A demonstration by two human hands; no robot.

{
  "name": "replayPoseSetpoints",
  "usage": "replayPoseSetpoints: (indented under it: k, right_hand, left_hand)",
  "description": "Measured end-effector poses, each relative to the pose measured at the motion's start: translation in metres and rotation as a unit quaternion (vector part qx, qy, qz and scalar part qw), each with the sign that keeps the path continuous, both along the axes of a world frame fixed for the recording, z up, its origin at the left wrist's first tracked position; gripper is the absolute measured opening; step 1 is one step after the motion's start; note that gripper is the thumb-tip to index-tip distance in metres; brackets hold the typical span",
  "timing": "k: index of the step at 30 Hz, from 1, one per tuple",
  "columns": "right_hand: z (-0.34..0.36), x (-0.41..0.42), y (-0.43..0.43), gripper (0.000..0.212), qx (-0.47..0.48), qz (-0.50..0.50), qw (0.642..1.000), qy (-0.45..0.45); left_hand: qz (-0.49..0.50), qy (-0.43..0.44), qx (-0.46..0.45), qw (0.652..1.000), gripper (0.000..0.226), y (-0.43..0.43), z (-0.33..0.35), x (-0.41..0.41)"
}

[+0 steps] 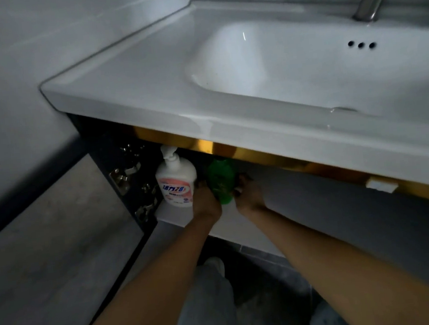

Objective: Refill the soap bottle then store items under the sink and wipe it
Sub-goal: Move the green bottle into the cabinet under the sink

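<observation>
Soap bottle (176, 183) labelled 活力28 under sink (123, 92), left hand (206, 202) and right hand (249, 194) fingers clamped round green bottle (221, 180) beside it

Cabinet under white ceramic sink (126, 74) stands open. White plastic pump bottle with pink label (176, 181) is upright at the left end of white shelf (171, 213), near metal door hinges (123, 179). Left hand (206, 202) and right hand (249, 195) grip green translucent plastic bottle (221, 180) from either side, just beside the pump bottle. Whether its base rests on the shelf: cannot tell.

Dim, soft-focus, wide-angle bend at edges
</observation>
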State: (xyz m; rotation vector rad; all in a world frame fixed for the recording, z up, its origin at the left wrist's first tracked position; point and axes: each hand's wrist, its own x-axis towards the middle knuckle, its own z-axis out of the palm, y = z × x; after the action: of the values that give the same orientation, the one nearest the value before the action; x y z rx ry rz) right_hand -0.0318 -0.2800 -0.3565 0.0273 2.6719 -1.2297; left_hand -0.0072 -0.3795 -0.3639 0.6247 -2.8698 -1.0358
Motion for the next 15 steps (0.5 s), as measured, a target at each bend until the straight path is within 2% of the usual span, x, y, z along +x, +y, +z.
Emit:
replayPoseSetpoints:
  k: [1,5,6,8,9,11,12,15]
  right_hand:
    - [-0.002,0.001,0.002,0.052,-0.017,-0.012,1.000,-0.009]
    - [0.005,0.006,0.013,0.047,0.015,-0.009,1.000,-0.016]
    - [0.004,0.008,0.015,0.038,0.042,-0.002,0.999,0.013]
    - [0.016,0.018,0.019,0.014,0.030,-0.024,0.999,0.011]
    - [0.022,0.025,0.024,0.019,0.047,-0.014,0.999,-0.002]
    - [0.033,0.035,0.028,0.053,0.070,-0.002,0.997,-0.032]
    - [0.047,0.044,0.032,0.058,0.063,-0.003,0.998,-0.031]
    - [0.078,0.063,0.038,0.043,0.084,0.042,0.994,-0.051]
  left_hand:
    - [0.002,-0.007,-0.009,1.000,0.038,0.000,0.001,0.001]
    - [-0.038,-0.021,-0.021,0.999,0.040,0.004,0.015,0.016]
    - [-0.035,-0.037,-0.027,0.998,0.039,0.003,0.017,0.019]
    - [-0.023,-0.048,-0.030,0.998,0.036,0.004,0.029,0.027]
    - [-0.024,-0.037,-0.034,0.998,0.034,0.006,0.038,0.032]
    - [-0.017,-0.024,-0.039,0.999,0.030,0.007,0.051,0.039]
    - [-0.017,-0.019,-0.038,0.999,0.029,0.009,0.064,0.047]
    - [-0.009,0.021,-0.006,1.000,0.025,0.010,0.090,0.066]
